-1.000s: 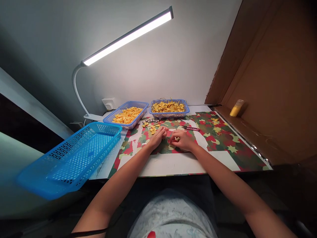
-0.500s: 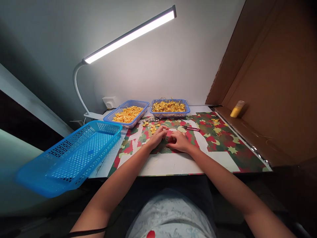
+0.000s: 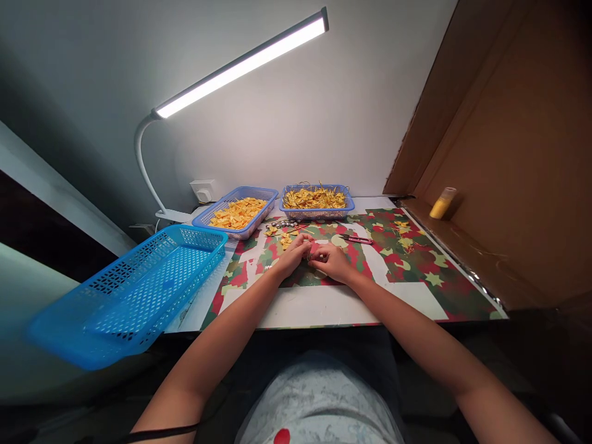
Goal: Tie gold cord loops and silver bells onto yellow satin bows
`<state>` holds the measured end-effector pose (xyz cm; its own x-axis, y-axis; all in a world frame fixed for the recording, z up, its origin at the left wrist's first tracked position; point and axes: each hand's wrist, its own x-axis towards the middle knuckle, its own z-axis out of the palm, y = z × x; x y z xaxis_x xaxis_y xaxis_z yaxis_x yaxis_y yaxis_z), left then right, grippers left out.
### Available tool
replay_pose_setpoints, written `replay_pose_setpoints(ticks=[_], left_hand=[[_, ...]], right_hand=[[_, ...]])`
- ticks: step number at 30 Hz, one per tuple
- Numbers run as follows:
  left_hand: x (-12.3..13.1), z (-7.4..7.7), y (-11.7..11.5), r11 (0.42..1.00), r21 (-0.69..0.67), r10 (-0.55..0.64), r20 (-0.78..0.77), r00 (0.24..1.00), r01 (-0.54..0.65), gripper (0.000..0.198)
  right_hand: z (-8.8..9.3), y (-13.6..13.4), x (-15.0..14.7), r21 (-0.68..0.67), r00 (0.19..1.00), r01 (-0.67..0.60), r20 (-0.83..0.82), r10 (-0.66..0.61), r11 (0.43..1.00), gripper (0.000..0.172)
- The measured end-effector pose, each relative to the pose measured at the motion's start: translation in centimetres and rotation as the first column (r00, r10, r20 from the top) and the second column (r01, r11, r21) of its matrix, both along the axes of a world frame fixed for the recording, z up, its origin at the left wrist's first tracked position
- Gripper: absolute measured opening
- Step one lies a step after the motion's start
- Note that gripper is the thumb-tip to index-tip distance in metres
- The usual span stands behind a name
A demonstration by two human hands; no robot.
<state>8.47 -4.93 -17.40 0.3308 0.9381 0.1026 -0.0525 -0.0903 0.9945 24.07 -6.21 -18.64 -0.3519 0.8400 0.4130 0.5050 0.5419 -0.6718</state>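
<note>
Over the camouflage-patterned table cover [image 3: 330,298], my left hand [image 3: 294,254] and my right hand [image 3: 332,261] nearly meet, fingertips pinched close together. Something tiny is between them, too small to make out. Just beyond my left hand lie small yellow pieces [image 3: 285,240], with a row of shiny silver balls [image 3: 287,225] behind them. A pair of pink-handled snips [image 3: 358,239] rests beyond my right hand.
Two blue baskets hold yellow pieces [image 3: 238,213] and golden tied pieces [image 3: 314,198] at the back. An empty bright blue basket [image 3: 157,287] overhangs the left edge. A lit lamp [image 3: 245,65] hangs above; a yellow-filled container [image 3: 443,203] stands right.
My right hand has shifted slightly left and its fingers have come closer to my left fingertips. The left hand has hardly moved.
</note>
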Motion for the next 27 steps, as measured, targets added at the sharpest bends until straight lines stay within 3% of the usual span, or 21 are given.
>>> replay_pose_setpoints(ticks=[27], left_hand=[[-0.15, -0.06, 0.36, 0.998, -0.055, 0.042, 0.121, 0.992, -0.036, 0.017]], right_hand=[[0.44, -0.63, 0.54, -0.074, 0.986, -0.086, 0.136, 0.095, 0.994, 0.011]])
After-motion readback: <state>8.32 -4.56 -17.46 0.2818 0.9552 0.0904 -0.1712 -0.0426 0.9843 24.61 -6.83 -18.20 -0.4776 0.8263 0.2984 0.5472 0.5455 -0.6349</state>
